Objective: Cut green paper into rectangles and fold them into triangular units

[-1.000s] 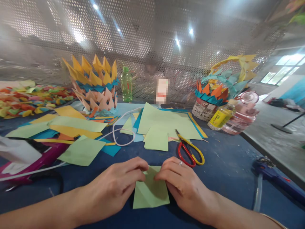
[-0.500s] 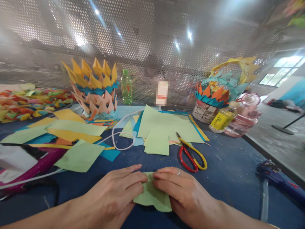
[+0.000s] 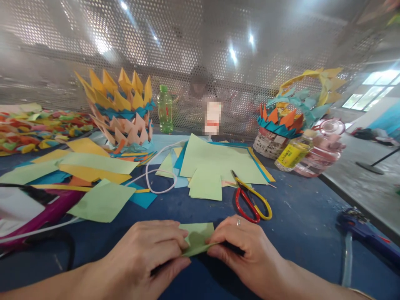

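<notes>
A small sheet of light green paper (image 3: pixel 200 234) is held low over the front of the blue table, its near edge bent up. My left hand (image 3: pixel 156 246) grips its left side, thumb below and fingers on top. At the right side, my right hand (image 3: pixel 242 246), with a ring on one finger, pinches the paper's corner between thumb and fingers. Just beyond lie red-and-yellow-handled scissors (image 3: pixel 250 200), open a little. Small green paper pieces (image 3: pixel 206 185) overlap a larger green sheet (image 3: pixel 218 160) behind the hands.
Left are loose paper strips (image 3: pixel 96 160), a white cable (image 3: pixel 146 175) and a purple tool (image 3: pixel 46 212). Folded-paper crowns (image 3: pixel 121 108) and a green bottle (image 3: pixel 165 110) stand behind. Right are a paper basket (image 3: pixel 275 129), a yellow-labelled bottle (image 3: pixel 293 154), a pink jug (image 3: pixel 325 154) and a blue glue gun (image 3: pixel 368 235).
The green paper's near edge has been lifted and bent away from me. My right thumb has come under the edge, and my left fingers have closed more on the paper.
</notes>
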{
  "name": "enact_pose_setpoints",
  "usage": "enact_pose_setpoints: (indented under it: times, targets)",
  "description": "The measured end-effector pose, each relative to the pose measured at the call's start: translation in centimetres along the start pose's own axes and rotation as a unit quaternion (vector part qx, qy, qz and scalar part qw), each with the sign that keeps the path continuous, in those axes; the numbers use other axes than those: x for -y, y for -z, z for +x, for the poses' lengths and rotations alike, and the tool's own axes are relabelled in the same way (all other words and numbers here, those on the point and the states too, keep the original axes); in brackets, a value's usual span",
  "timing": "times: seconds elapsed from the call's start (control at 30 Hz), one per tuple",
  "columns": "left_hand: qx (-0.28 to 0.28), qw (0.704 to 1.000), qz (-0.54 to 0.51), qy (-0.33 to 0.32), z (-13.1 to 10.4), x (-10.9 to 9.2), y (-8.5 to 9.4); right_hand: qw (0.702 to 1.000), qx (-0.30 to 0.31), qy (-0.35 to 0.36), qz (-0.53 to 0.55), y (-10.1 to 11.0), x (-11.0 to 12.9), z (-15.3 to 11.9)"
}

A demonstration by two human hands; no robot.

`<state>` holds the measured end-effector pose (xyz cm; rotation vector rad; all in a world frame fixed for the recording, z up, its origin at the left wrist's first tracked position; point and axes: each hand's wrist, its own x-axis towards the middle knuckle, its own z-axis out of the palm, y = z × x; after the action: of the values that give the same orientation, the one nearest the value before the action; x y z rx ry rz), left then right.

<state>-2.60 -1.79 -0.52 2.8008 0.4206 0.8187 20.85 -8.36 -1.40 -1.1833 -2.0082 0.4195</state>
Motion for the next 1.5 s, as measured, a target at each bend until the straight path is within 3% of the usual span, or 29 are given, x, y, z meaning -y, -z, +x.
enact_pose_setpoints:
  times: [0.13,0.27,0.43,0.63,0.87,1.0,1.13,1.3,1.5]
  targets:
    - [-0.006,0.999,-0.038,0.028,-0.2,-0.1,-0.2,1.000,-0.010,-0.028,0.006,-0.1,0.2,-0.4]
    - [0.030,0.992,-0.103,0.062,-0.2,0.4,-0.7,0.990,0.019,-0.140,0.023,-0.4,0.3,-0.2]
    - [-0.031,0.990,-0.066,0.119,-0.1,0.8,-1.2,0.969,0.050,-0.241,0.010,-0.9,0.3,0.1]
    - [0.008,0.995,-0.052,0.083,-1.0,0.6,-1.3,0.969,0.041,-0.245,-0.009,-1.3,0.2,0.1]
    - [-0.029,0.996,0.077,-0.017,-0.7,0.3,-1.3,0.968,0.049,-0.239,-0.051,-1.5,0.0,0.9]
    - [-0.101,0.987,0.112,-0.056,0.4,0.3,-1.7,0.966,0.059,-0.245,-0.051,-1.5,0.0,1.1]
    - [-0.182,0.972,0.110,-0.096,0.0,0.3,-2.8,0.968,0.061,-0.240,-0.050,-1.6,0.0,1.1]
    - [-0.168,0.975,0.092,-0.108,-0.5,0.0,-3.1,0.971,0.050,-0.232,-0.038,-1.5,0.0,1.0]
    - [-0.108,0.990,0.091,-0.020,-0.6,-1.2,-2.3,0.975,0.044,-0.211,-0.045,-1.6,-0.1,0.8]
